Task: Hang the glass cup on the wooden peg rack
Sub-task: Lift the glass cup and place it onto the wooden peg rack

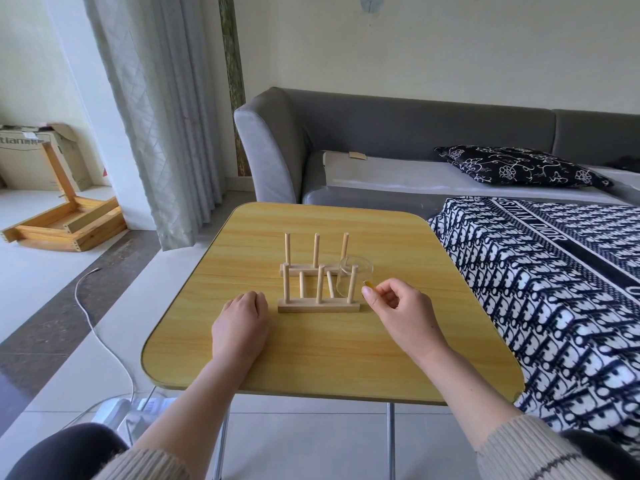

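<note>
Head view is looking down on a yellow wood-grain counter point(311, 358) with both hands over it. Starting at the left, the left hand point(241, 322) is resting knuckles-up on the counter, its grip curled closed on nothing, sitting just to the left of the near base bar of the wooden peg rack point(318, 285). The rack is standing between the two hands, with two parallel base bars and upright pegs rising from each; a couple of the near pegs are leaning slightly. Moving right, the glass cup point(355, 277) is sitting tipped over the near right-hand peg, its clear body lying between the two rows of pegs and its open rim facing left and toward the camera. Whether it is resting its full weight on the peg I cannot tell. Its small amber-coloured handle point(367, 285) is sticking out to the right, just above the thumb tip of the right hand point(398, 311). That grip is pinching thumb against forefinger, with the other fingers curled loosely, right at the handle; the pinch appears to be touching the handle, though the contact is too small to make out clearly. Further right of this grip, a patterned blanket point(554, 289) is lying beside the counter edge.
</note>
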